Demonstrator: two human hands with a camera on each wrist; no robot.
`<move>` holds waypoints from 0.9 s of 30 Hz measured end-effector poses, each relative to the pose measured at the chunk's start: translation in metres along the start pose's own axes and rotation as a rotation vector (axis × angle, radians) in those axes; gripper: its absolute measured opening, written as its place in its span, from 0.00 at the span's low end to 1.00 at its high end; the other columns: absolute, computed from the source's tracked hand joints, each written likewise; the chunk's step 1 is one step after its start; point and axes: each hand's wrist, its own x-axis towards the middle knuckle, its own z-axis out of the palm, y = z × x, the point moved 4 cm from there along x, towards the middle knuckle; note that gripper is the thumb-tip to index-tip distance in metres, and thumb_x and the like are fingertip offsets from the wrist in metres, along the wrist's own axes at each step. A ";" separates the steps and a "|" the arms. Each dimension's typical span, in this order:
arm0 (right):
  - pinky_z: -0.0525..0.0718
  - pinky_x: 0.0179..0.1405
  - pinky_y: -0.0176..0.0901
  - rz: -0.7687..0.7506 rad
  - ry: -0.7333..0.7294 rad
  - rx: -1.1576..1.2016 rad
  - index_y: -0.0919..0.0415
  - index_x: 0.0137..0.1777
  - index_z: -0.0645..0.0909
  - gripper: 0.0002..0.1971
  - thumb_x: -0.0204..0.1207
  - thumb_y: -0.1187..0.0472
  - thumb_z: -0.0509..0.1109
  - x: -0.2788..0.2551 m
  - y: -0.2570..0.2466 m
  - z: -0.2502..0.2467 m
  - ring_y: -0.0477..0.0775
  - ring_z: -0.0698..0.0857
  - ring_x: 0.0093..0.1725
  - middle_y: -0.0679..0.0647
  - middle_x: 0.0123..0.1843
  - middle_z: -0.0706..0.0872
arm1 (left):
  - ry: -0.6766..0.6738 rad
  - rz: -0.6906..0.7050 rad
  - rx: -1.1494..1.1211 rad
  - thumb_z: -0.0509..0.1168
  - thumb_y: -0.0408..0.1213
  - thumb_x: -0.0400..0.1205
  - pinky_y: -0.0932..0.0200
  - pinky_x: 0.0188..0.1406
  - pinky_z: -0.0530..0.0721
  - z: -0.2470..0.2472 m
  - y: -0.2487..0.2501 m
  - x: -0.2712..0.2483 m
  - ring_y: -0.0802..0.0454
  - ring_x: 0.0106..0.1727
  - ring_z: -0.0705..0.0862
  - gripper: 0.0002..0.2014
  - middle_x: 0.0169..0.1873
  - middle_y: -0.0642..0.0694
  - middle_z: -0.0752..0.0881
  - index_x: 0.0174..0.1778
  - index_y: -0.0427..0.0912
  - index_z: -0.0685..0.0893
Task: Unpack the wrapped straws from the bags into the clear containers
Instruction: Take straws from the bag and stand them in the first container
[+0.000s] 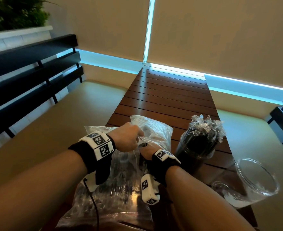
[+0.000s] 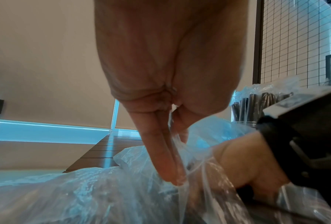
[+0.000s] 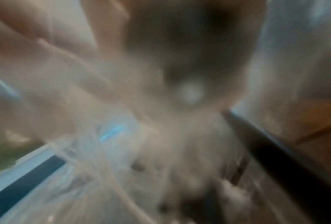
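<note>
A clear plastic bag [image 1: 107, 189] of black wrapped straws lies on the near end of the slatted wooden table [image 1: 167, 97]. My left hand [image 1: 129, 139] pinches the bag's film [image 2: 84, 189] between thumb and straight fingers [image 2: 161, 154] and holds its mouth up. My right hand [image 1: 146, 151] reaches into that mouth; in the left wrist view the right hand [image 2: 243, 163] curls round a dark bundle of straws [image 2: 245, 194]. A tall clear container [image 1: 195, 152] to the right is packed with upright wrapped straws [image 2: 256, 103]. An empty clear container [image 1: 257, 179] lies on its side at the near right. The right wrist view is blurred.
A second crumpled clear bag [image 1: 155, 130] lies just beyond my hands. Cushioned bench seats [image 1: 54, 130] flank the table, with a black slatted backrest [image 1: 29, 64] on the left. The far half of the table holds nothing.
</note>
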 end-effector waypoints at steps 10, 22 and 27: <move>0.75 0.32 0.35 0.110 -0.080 0.571 0.56 0.36 0.70 0.15 0.86 0.66 0.57 -0.021 -0.004 -0.047 0.48 0.74 0.35 0.50 0.37 0.73 | 0.175 -0.016 0.084 0.61 0.29 0.78 0.58 0.40 0.74 -0.012 0.009 0.004 0.47 0.41 0.78 0.09 0.49 0.37 0.88 0.45 0.41 0.86; 0.78 0.40 0.52 0.313 0.020 1.105 0.66 0.41 0.75 0.07 0.76 0.73 0.58 -0.020 0.012 -0.028 0.59 0.78 0.32 0.60 0.34 0.76 | 0.089 0.243 0.085 0.70 0.53 0.73 0.56 0.52 0.83 -0.012 0.017 -0.031 0.51 0.51 0.82 0.22 0.66 0.53 0.64 0.61 0.56 0.73; 0.82 0.36 0.55 0.325 0.018 1.285 0.70 0.44 0.79 0.12 0.75 0.78 0.54 -0.014 0.015 -0.019 0.62 0.80 0.32 0.63 0.33 0.79 | 0.074 0.064 -0.033 0.78 0.51 0.72 0.53 0.56 0.82 0.008 -0.001 -0.014 0.48 0.56 0.82 0.45 0.66 0.44 0.75 0.78 0.49 0.58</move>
